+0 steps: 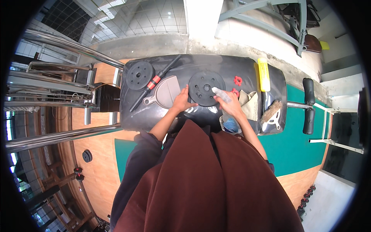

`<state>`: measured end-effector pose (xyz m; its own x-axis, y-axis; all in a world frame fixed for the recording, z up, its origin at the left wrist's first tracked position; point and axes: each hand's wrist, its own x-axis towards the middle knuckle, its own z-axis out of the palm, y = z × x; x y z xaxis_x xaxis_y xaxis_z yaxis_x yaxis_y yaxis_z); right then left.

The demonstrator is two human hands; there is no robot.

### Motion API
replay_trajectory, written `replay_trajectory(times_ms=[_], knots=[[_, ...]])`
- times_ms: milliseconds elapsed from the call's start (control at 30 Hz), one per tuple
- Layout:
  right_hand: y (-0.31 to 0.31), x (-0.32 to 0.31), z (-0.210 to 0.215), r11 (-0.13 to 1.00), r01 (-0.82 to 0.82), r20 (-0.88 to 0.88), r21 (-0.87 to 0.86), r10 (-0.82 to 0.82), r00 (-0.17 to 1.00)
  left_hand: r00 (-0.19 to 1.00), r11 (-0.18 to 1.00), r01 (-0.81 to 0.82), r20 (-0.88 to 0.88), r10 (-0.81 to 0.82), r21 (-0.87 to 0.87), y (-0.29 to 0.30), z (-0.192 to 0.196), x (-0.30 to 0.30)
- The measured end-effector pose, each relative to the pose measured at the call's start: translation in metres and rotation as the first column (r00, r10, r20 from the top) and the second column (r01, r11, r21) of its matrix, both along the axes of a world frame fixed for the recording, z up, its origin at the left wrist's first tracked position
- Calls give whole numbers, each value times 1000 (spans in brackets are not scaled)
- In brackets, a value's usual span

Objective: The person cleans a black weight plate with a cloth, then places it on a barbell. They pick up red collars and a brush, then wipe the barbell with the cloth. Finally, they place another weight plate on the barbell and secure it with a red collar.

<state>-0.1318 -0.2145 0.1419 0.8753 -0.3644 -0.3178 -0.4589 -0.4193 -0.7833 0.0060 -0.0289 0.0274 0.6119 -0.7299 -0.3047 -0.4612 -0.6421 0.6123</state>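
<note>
In the head view, our left grip (181,102) is spread, thumb and fingers parted against the left edge of the large black weight plate (205,82), which lies flat on the padded tabletop (239,67) between our 2 grips, while our right grip (230,105) is closed around a pale bottle (221,94) at the plate's right side. We judge the plate stiff, heavy and perhaps slick, best held by opposite sides of its rim, and the bottle light and squeezable, best held around its body, as our right grip has it.
</note>
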Motion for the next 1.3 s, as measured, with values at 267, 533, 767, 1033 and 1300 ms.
replay_trajectory(times_ms=[267,533,767,1033,1300], knots=[[-14,-18,-2,965,199,52,-172,-192,980,1000,1000,4,-15,-3,22,-1,0,2],[-21,-64,10,989,120,-32,-84,-123,992,1000,999,-31,7,31,18,-3,0,2],[-14,-73,25,978,-51,-46,202,61,997,998,998,-54,-26,55,31,-4,1,1],[-85,-58,77,902,405,597,150,-409,690,997,997,-77,-26,77,21,-5,1,0],[-165,-7,19,597,784,783,-168,-402,474,993,996,-86,-74,86,8,-5,0,0]])
